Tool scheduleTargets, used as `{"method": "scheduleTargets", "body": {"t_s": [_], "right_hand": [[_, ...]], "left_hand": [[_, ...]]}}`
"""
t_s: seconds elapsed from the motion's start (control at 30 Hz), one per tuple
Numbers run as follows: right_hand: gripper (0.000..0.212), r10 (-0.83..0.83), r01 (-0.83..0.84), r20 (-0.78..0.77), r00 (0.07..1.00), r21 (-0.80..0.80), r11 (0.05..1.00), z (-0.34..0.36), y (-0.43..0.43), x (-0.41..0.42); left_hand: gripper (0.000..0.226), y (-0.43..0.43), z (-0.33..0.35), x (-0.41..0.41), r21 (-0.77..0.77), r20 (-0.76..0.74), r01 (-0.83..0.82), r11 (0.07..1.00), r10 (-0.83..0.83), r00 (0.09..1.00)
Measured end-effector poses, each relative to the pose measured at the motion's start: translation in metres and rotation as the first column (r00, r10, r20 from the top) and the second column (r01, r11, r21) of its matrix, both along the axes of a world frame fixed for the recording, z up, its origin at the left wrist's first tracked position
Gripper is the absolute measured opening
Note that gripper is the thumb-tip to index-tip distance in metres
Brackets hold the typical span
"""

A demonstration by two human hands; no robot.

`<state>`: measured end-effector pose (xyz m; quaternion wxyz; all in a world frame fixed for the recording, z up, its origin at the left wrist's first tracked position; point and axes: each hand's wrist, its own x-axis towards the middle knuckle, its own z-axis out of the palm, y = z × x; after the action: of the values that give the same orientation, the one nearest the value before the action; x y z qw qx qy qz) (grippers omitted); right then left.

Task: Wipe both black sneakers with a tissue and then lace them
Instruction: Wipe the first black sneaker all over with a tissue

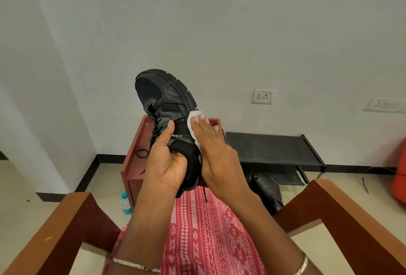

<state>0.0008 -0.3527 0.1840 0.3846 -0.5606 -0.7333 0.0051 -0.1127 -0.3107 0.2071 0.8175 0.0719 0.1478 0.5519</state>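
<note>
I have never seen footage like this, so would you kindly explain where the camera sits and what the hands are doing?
No machine here: one wide-angle camera worn on a person's head looks down at their bare hands. The left hand holds a black sneaker near its heel, toe pointing up and away. The right hand presses a white tissue against the sneaker's side with straight fingers. Behind stands a reddish-brown wooden stand with a thin black cord, perhaps a lace, on top, beside a black rack.
</note>
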Motion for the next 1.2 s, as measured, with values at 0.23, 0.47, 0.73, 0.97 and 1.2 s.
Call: {"method": "scheduleTargets", "body": {"t_s": [0.23,0.47,0.73,0.97,1.2], "right_hand": [[0.08,-0.07,0.06,0.097,0.993,0.094,0.994,-0.042,-0.037,0.003],[0.074,-0.099,0.092,0.076,0.992,0.088,0.992,-0.054,-0.041,0.007],[0.059,0.007,0.001,-0.077,0.997,0.092,0.996,-0.021,-0.024,-0.022],[0.069,0.068,-0.064,-0.031,0.997,0.095,0.993,-0.032,-0.046,-0.028],[0.055,0.027,-0.021,-0.086,0.996,0.068,0.997,-0.009,-0.01,-0.031]], "left_hand": [[0.023,0.01,-0.002,-0.009,-0.02,0.015,-0.114,0.993,0.114,0.993],[0.023,0.012,-0.006,-0.005,-0.035,0.052,-0.157,0.987,0.158,0.986],[0.041,0.013,-0.01,-0.009,-0.014,0.068,-0.027,1.0,0.028,0.997],[0.075,0.018,-0.017,-0.015,-0.008,0.039,0.052,0.999,-0.052,0.998],[0.054,0.011,-0.015,-0.006,-0.056,0.074,0.068,0.996,-0.064,0.995]]}}
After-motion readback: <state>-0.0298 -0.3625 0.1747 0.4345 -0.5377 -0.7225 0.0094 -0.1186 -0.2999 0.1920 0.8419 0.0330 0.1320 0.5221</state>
